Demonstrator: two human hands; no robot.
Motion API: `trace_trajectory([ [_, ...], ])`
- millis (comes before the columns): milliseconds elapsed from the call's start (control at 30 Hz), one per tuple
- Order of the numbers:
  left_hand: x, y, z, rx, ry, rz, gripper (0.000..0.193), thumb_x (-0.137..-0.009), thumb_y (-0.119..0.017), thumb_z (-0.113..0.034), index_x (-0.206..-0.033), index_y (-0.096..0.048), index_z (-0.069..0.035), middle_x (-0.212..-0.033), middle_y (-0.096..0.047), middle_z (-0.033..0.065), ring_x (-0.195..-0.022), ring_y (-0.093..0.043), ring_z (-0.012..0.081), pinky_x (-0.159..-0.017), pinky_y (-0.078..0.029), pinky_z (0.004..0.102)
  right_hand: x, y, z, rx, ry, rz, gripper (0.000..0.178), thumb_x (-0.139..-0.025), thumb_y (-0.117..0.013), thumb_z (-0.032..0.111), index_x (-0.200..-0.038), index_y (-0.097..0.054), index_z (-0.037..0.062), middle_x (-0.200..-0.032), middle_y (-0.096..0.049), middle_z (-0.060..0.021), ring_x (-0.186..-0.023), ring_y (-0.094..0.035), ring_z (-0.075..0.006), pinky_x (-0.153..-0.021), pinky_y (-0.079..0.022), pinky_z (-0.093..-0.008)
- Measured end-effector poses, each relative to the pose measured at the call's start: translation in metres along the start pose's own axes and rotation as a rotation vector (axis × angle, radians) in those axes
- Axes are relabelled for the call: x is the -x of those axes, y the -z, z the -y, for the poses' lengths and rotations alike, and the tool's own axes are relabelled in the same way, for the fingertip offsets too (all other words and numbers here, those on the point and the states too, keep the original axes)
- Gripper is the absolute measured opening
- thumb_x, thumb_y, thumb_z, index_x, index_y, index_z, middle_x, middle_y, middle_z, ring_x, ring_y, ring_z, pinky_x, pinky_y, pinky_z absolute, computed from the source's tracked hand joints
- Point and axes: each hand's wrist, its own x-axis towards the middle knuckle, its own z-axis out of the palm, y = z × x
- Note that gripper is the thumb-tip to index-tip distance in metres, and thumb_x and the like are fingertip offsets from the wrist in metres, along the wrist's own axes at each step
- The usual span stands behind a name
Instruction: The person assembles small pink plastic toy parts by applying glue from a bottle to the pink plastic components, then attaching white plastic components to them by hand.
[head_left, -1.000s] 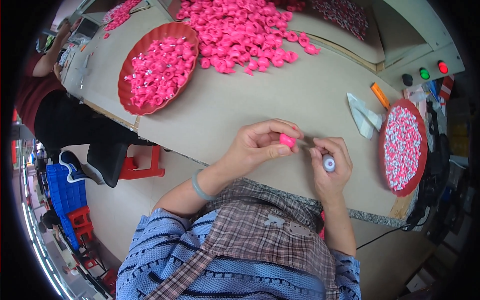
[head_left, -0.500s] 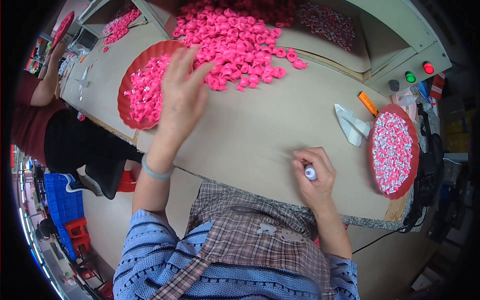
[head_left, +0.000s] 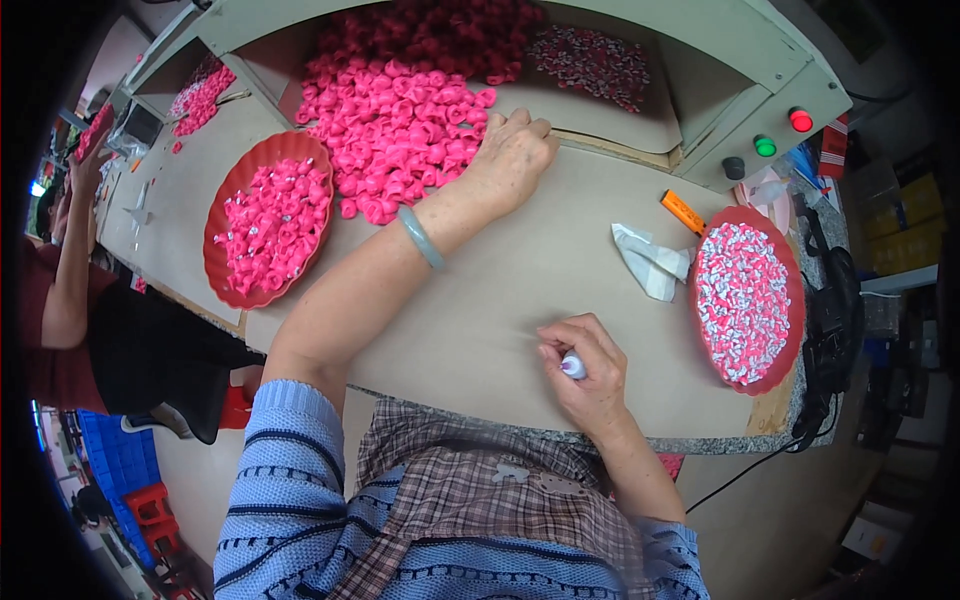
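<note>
at right edge of far pink heap (head_left: pixel 400 130): left hand (head_left: pixel 512 163) partly curled, hold impossible to tell; nearer, right hand (head_left: pixel 592 378) closed round pale tube (head_left: pixel 573 366); much apparently remaining, red dish (head_left: pixel 796 300) at right well filled.

We're rocking a blue knit sweater (head_left: pixel 285 500) with dark stripes, its sleeve (head_left: pixel 297 405) ribbed at the end, under a brownish plaid apron (head_left: pixel 470 505) with pale grey patches (head_left: pixel 510 472). Our left wrist (head_left: pixel 452 215) gets a bangle (head_left: pixel 420 237) (smooth, pale grey-green).
</note>
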Motion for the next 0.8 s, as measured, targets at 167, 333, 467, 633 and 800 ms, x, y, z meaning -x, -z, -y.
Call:
trace_trajectory([
  [167, 0.01, 0.011, -0.009, -0.022, -0.036, -0.03, 0.02, -0.074, -0.061, -0.004, -0.094, -0.065, -0.006, -0.089, -0.056, 0.0097, -0.088, -0.052, 0.0257, -0.077, -0.036, 0.0379, 0.0, 0.002, 0.001, 0.006, -0.001, 0.007, 0.019, -0.076, -0.067, -0.005, -0.093, -0.062, 0.0003, -0.087, -0.059, -0.0098, -0.072, -0.066, -0.0186, -0.061, -0.054, -0.0278],
  [333, 0.028, 0.051, -0.03, 0.365, 0.126, -0.101, 0.03, -0.076, -0.066, -0.005, -0.105, -0.062, -0.005, -0.088, -0.057, 0.0064, -0.086, -0.055, 0.0202, -0.074, -0.041, 0.035, 0.004, 0.003, -0.002, -0.037, -0.056, -0.015, 0.02, -0.075, -0.068, -0.005, -0.094, -0.062, 0.0012, -0.086, -0.059, -0.0084, -0.072, -0.064, -0.0164, -0.063, -0.052, -0.0261],
  [467, 0.065, 0.069, -0.04, 1.619, 0.638, 0.161, 0.029, -0.085, -0.067, -0.011, -0.111, -0.059, -0.005, -0.096, -0.061, 0.0041, -0.083, -0.057, 0.011, -0.072, -0.048, 0.025, 0.006, 0.007, -0.007, -0.284, -0.242, -0.007, 0.036, -0.075, -0.066, -0.007, -0.108, -0.054, 0.0023, -0.091, -0.056, -0.0055, -0.074, -0.057, -0.0105, -0.068, -0.047, -0.0227],
  [633, 0.112, 0.072, -0.065, 2.112, 0.789, 0.188, 0.023, -0.089, -0.065, -0.016, -0.108, -0.058, -0.006, -0.096, -0.061, 0.005, -0.079, -0.057, 0.0073, -0.069, -0.046, 0.0197, 0.001, 0.012, -0.006, -0.697, -0.289, -0.009, 0.038, -0.082, -0.054, -0.001, -0.115, -0.037, 0.0049, -0.104, -0.05, -0.0103, -0.082, -0.049, -0.0102, -0.075, -0.042, -0.0221],
  [800, 0.138, 0.072, -0.084, 2.299, 0.914, 0.199, 0.018, -0.092, -0.061, -0.02, -0.103, -0.058, -0.006, -0.089, -0.061, 0.0035, -0.074, -0.054, 0.0048, -0.059, -0.04, 0.0157, 0.0, 0.01, -0.01, -0.699, -0.294, 0.012, 0.03, -0.087, -0.053, 0.004, -0.113, -0.039, 0.0042, -0.116, -0.046, -0.0129, -0.083, -0.052, -0.013, -0.065, -0.044, -0.0239],
])
